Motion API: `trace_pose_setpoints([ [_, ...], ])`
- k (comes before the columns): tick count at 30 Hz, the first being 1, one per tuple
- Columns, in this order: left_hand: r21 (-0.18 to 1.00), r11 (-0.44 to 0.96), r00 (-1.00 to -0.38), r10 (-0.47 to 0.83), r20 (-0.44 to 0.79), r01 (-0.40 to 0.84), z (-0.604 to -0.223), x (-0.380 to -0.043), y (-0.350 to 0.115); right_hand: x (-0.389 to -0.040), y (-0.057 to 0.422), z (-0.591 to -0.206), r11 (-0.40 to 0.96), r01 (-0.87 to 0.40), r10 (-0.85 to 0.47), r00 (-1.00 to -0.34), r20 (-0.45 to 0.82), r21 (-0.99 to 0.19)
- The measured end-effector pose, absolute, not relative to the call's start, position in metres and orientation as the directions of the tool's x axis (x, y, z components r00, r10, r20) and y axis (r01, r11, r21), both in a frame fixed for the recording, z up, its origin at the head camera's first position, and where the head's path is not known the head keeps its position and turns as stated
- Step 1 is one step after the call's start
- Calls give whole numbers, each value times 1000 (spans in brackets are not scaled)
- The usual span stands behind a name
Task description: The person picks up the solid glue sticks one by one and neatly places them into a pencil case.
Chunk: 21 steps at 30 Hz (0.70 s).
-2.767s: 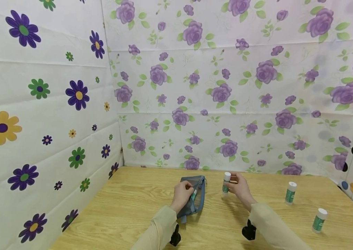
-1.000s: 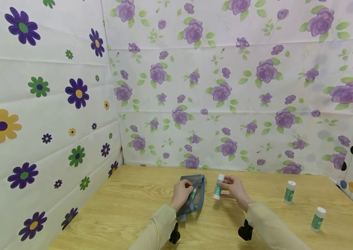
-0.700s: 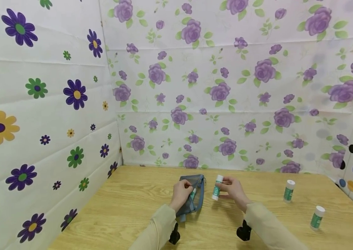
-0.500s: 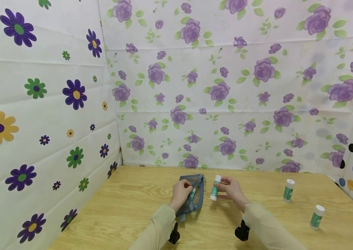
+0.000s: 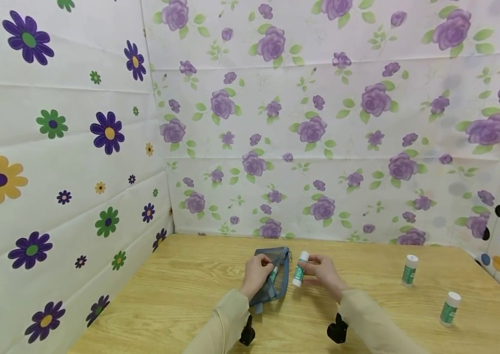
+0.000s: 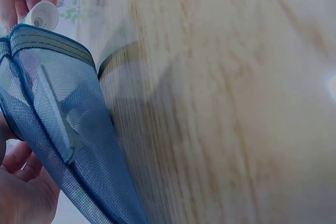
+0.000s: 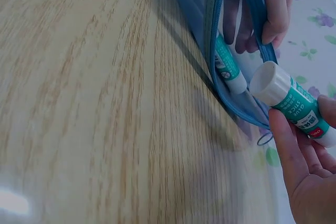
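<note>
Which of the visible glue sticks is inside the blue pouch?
The glue stick seen through the mouth of the blue pouch; the right hand holds another, and two stand upright on the table.

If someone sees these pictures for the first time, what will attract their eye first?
Probably the large purple roses across the back wall, then the bold flowers on the left wall. At the wooden table, the left hand grips an open blue pouch; just right of it, the right hand holds a tilted glue stick.

Long beige sleeves (image 5: 220,322), loose cuffs; black devices (image 5: 337,329) at wrists.
</note>
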<state>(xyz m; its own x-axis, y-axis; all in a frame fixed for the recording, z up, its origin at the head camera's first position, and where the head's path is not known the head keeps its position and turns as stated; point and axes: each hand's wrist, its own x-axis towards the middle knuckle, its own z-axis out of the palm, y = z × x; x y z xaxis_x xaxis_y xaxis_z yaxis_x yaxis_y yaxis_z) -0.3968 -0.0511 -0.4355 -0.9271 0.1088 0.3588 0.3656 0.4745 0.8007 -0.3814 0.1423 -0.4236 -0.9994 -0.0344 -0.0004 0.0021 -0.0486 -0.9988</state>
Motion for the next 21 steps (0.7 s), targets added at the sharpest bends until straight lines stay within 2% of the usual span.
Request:
trace_pose_setpoints([
  [21,770,507,-912,89,401,388,-437,-398,-51,-379,116,-428,-44,37,-74,-997,-34,-998],
])
